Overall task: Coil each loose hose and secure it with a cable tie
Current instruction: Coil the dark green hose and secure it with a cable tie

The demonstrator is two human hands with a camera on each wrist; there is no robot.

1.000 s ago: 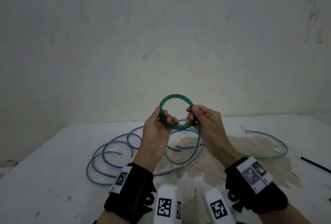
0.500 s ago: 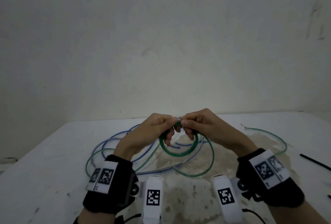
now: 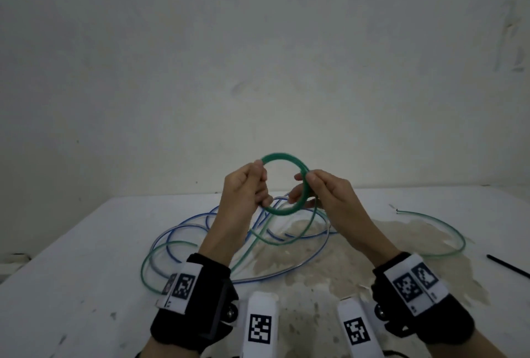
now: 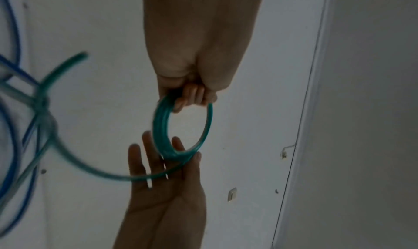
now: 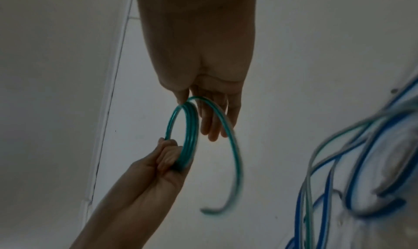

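Two hands hold a green hose coil above the white counter [image 3: 86, 243], which is the largest thing in view and has a brownish stain [image 3: 358, 246] near its middle. On the counter beneath the hands lies a tangle of loose blue hose [image 3: 183, 220] mixed with green hose [image 3: 149, 257]; another green hose [image 3: 441, 226] curves on the stain's right, and a thin black cable tie [image 3: 507, 265] lies farther right. The left hand [image 3: 243, 188] has its fingers [image 4: 192, 97] curled round the coil [image 3: 282, 157]. The right hand [image 3: 329, 194] pinches the coil's other side between thumb and forefinger, other fingers [image 5: 214, 124] straight.
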